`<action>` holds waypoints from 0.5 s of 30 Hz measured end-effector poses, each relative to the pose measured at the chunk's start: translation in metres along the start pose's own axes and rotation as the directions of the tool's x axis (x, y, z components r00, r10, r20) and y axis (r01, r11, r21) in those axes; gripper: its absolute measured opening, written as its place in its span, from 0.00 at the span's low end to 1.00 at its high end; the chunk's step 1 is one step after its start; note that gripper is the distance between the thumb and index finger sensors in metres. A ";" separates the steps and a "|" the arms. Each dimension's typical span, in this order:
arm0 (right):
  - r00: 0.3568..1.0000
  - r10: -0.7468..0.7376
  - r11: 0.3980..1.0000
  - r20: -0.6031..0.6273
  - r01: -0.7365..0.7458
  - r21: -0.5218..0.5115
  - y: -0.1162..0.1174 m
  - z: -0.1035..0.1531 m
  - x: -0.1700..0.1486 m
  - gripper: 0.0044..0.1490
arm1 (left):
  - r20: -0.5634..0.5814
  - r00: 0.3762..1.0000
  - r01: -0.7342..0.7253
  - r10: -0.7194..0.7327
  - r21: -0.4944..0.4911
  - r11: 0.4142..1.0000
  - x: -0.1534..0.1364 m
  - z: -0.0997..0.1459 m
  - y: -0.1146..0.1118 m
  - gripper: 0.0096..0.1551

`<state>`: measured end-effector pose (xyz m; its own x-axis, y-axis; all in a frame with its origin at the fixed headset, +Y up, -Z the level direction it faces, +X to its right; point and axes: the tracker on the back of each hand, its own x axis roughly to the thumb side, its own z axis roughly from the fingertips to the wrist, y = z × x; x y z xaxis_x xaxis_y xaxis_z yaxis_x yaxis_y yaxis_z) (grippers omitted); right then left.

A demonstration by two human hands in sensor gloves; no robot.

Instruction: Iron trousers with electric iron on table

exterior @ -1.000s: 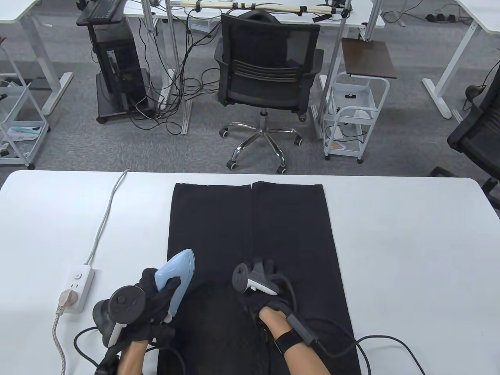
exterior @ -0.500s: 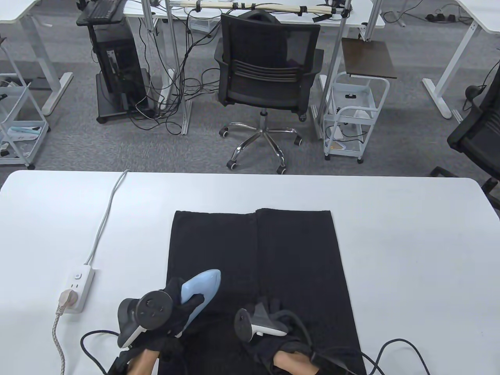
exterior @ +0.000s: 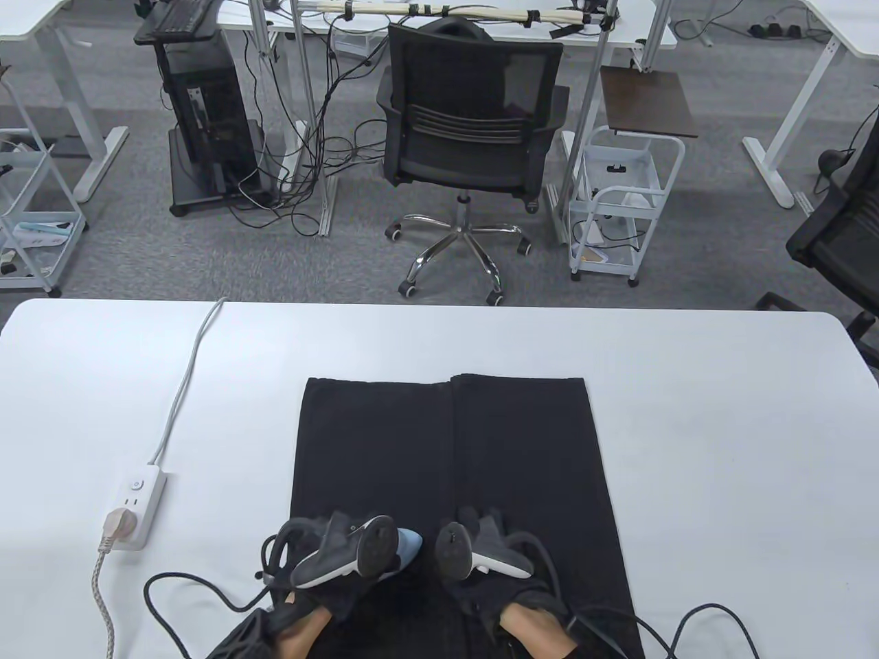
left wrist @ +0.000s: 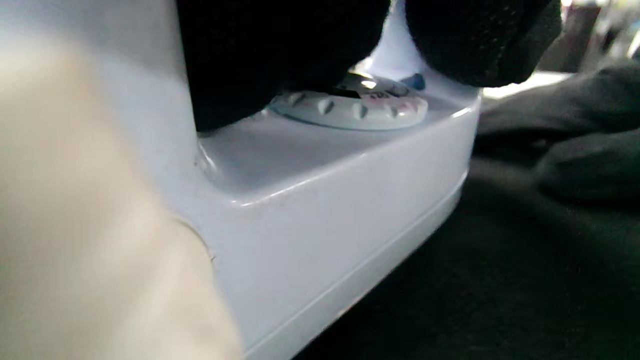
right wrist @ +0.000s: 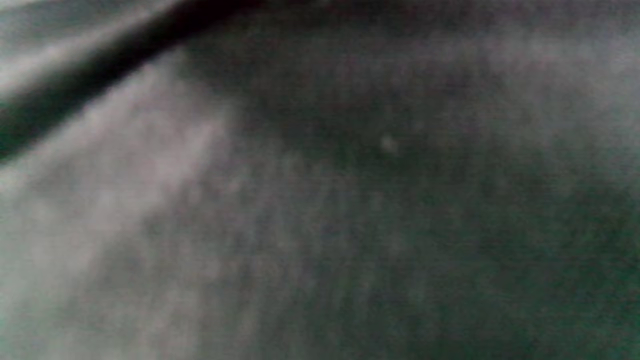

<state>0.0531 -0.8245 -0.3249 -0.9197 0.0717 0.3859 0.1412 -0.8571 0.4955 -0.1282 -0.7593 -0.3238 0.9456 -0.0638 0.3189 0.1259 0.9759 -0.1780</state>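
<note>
Black trousers (exterior: 439, 446) lie flat on the white table (exterior: 721, 446), hems pointing away from me. My left hand (exterior: 329, 549) grips the handle of a pale blue iron (exterior: 411, 546) that stands on the left leg near the table's front edge; only its tip shows past the tracker. In the left wrist view the gloved fingers (left wrist: 280, 55) curl over the iron (left wrist: 325, 210) just above its dial (left wrist: 350, 107). My right hand (exterior: 484, 532) lies on the right leg beside the iron, fingers stretched forward. The right wrist view shows only blurred dark fabric (right wrist: 350, 225).
A white power strip (exterior: 134, 504) with a plug (exterior: 113, 528) in it lies left of the trousers. Its white cable (exterior: 185, 384) runs to the far edge. A braided cord (exterior: 103, 604) and black glove cables (exterior: 687, 618) trail along the front edge.
The trousers have slid toward me, their hems now farther from the far edge. The iron has moved right and back toward the front edge, and both hands have drawn back.
</note>
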 end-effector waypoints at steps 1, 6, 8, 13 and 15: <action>0.999 0.040 0.999 0.005 -0.040 -0.005 -0.001 0.000 0.001 0.48 | -0.030 1.000 0.006 -0.007 -0.036 0.999 -0.004 -0.011 0.000 0.33; 1.000 0.026 0.999 0.004 -0.026 0.025 -0.001 -0.001 0.002 0.48 | -0.109 0.992 -0.064 0.058 -0.055 0.996 -0.026 -0.064 0.011 0.32; 1.000 0.028 0.999 0.005 -0.028 0.029 -0.001 -0.001 0.002 0.48 | -0.182 0.980 -0.092 0.078 -0.067 0.994 -0.037 -0.090 0.016 0.32; 1.000 0.024 0.999 0.004 -0.024 0.039 -0.001 -0.001 0.002 0.48 | -0.268 0.958 -0.119 0.096 -0.068 0.991 -0.062 -0.148 0.029 0.32; 1.000 0.023 0.999 0.003 -0.023 0.045 -0.001 -0.001 0.002 0.48 | -0.322 0.940 -0.139 0.110 -0.066 0.988 -0.074 -0.165 0.032 0.32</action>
<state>0.0504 -0.8235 -0.3253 -0.9152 0.0534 0.3994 0.1787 -0.8346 0.5211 -0.1443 -0.7579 -0.5065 0.9996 -0.0195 -0.0198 0.0131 0.9594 -0.2819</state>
